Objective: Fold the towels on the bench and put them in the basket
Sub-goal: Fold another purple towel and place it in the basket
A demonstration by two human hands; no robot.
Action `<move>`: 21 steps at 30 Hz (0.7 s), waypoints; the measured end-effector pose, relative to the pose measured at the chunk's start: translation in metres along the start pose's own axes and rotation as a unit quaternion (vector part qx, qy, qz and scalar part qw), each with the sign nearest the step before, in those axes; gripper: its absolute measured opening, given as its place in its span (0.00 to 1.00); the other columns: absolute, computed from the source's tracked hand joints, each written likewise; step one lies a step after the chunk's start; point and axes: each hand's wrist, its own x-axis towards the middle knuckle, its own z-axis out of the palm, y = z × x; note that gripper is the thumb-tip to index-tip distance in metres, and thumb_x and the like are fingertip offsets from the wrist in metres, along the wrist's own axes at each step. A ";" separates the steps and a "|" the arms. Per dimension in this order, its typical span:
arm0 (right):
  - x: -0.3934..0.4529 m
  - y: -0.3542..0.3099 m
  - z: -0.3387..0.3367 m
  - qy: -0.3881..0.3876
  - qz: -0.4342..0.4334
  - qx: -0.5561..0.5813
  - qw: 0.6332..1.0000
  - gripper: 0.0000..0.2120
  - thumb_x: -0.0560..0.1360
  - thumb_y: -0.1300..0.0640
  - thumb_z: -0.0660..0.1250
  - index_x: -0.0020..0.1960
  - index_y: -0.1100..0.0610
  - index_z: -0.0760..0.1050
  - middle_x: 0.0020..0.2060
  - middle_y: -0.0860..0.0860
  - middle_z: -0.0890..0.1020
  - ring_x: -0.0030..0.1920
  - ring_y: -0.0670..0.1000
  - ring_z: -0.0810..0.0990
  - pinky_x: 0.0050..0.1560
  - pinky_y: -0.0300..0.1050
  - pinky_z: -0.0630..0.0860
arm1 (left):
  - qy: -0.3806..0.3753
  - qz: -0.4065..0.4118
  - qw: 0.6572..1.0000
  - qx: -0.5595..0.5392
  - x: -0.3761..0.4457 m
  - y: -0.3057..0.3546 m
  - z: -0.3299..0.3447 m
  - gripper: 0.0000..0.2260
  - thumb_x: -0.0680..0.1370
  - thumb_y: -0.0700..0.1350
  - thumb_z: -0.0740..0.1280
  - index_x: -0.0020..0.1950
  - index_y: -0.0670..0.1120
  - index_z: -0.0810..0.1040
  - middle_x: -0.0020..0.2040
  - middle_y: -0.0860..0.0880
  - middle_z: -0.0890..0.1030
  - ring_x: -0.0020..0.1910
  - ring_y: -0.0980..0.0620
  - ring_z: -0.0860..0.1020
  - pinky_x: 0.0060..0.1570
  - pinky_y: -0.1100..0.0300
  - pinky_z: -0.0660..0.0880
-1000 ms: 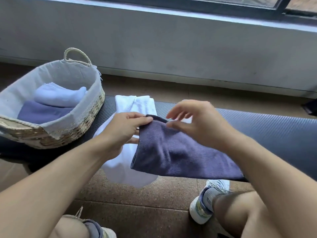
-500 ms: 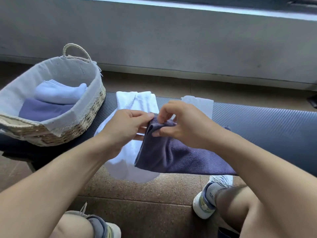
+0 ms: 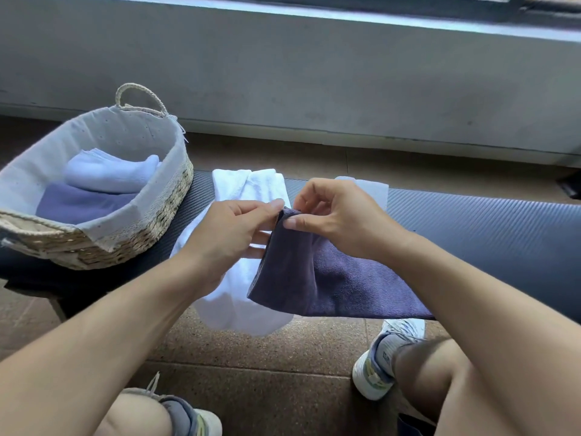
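the dark purple towel (image 3: pixel 333 278) lies doubled over on the near edge of the black bench (image 3: pixel 490 225), soft and napped, its lower fold hanging off the front. the left hand (image 3: pixel 226 237) and right hand (image 3: pixel 339 215) both pinch its upper left corner between thumb and curled fingers, over a rumpled white towel (image 3: pixel 248 196). further left on the bench, the lined woven basket (image 3: pixel 163 215) holds a folded pale blue towel (image 3: pixel 110 173) on a purple one (image 3: pixel 81 204).

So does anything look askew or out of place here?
Only the white towel: unfolded, it hangs off the bench's front edge toward the floor. Both hands pinch the dark purple towel's corner; nothing looks spilled or damaged.
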 end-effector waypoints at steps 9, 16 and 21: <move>0.008 0.022 -0.057 0.023 0.089 -0.194 0.977 0.12 0.72 0.46 0.78 0.52 0.46 0.80 0.49 0.45 0.84 0.49 0.48 0.83 0.54 0.47 0.80 | 0.020 -0.072 0.997 0.006 0.014 -0.016 -0.007 0.14 0.74 0.46 0.77 0.55 0.39 0.84 0.51 0.43 0.87 0.45 0.52 0.84 0.49 0.55 0.82; -0.021 0.084 -0.116 -0.084 0.285 -0.246 0.923 0.22 0.66 0.36 0.79 0.53 0.47 0.83 0.49 0.46 0.84 0.50 0.46 0.82 0.55 0.46 0.77 | -0.070 -0.150 0.983 0.079 0.025 -0.018 -0.020 0.12 0.76 0.49 0.74 0.53 0.42 0.86 0.49 0.47 0.88 0.38 0.55 0.83 0.53 0.54 0.80; -0.020 0.096 -0.119 -0.086 0.265 -0.239 0.930 0.18 0.67 0.41 0.80 0.45 0.54 0.83 0.38 0.47 0.84 0.39 0.46 0.79 0.42 0.42 0.74 | -0.004 -0.109 0.990 0.093 0.032 -0.026 -0.011 0.16 0.79 0.54 0.70 0.56 0.42 0.84 0.49 0.48 0.87 0.39 0.54 0.83 0.42 0.57 0.79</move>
